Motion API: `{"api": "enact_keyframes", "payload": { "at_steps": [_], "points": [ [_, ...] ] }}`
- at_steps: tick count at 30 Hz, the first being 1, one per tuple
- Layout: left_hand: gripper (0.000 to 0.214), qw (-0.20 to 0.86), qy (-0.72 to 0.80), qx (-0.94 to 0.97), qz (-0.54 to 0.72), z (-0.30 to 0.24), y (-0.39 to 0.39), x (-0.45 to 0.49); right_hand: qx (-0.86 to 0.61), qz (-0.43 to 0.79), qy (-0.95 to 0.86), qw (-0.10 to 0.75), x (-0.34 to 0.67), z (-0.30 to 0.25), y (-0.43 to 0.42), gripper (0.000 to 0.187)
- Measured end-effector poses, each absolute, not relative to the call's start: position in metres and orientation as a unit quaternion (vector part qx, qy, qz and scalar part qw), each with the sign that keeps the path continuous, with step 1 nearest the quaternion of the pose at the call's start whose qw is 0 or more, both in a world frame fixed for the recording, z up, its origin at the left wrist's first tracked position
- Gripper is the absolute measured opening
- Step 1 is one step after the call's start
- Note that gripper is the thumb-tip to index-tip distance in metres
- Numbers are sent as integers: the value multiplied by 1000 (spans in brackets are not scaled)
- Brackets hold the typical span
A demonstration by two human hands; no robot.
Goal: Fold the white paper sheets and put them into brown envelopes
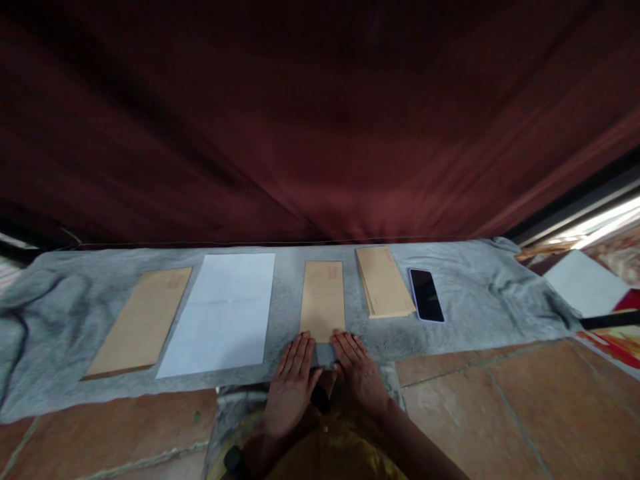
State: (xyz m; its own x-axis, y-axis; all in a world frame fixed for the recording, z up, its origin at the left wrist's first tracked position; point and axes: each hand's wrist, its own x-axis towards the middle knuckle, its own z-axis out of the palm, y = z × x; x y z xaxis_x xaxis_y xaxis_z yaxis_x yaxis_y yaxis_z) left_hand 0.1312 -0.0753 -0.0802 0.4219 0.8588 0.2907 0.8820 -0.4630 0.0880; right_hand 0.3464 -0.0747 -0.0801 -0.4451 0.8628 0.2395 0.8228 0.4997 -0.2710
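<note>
A brown paper envelope (323, 297) lies upright in front of me on a grey cloth, with small red print near its top right corner. My left hand (295, 367) rests flat on its lower left corner, fingers stretched forward. On the lower right corner my right hand (356, 363) lies the same way, fingers extended. Both sets of fingertips touch the envelope's near edge, and neither hand grasps anything. To the right is a stack of brown envelopes (385, 283). White paper sheets (223, 313) with a faint crease lie to the left.
More brown envelopes (143, 320) lie at the far left of the grey cloth (480, 300). A phone (427, 295) with a purple edge sits right of the stack. A dark red curtain (320, 153) hangs behind. Brown floor tiles (465, 400) show in front.
</note>
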Motion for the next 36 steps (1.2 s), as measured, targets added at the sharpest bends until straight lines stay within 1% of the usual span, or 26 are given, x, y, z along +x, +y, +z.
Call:
{"api": "enact_keyframes", "payload": {
  "at_steps": [6, 9, 14, 17, 20, 26, 31, 36],
  "points": [
    [55, 54, -514, -843, -150, -80, -74, 131, -512, 32, -835, 198, 356, -76, -79, 53],
    [55, 65, -509, -847, -139, -79, -73, 130, -510, 50, -834, 204, 346, -62, -71, 51],
    [52, 56, -494, -856, -139, -77, -73, 129, -448, 91, -862, 220, 312, -47, -41, 52],
    [48, 53, -491, -857, -150, -77, -74, 128, -410, 98, -882, 208, 301, -52, -25, 51],
    [52, 60, -497, -851, -156, -79, -76, 128, -400, 91, -890, 199, 303, -59, -12, 50],
    [63, 81, -500, -847, -163, -83, -76, 128, -429, 71, -882, 181, 318, -61, 21, 45],
    [64, 107, -485, -852, -164, -86, -75, 125, -449, 58, -870, 195, 320, -65, 57, 44],
    [62, 98, -492, -853, -145, -84, -76, 125, -471, 58, -859, 192, 316, -65, 95, 41]
  ]
}}
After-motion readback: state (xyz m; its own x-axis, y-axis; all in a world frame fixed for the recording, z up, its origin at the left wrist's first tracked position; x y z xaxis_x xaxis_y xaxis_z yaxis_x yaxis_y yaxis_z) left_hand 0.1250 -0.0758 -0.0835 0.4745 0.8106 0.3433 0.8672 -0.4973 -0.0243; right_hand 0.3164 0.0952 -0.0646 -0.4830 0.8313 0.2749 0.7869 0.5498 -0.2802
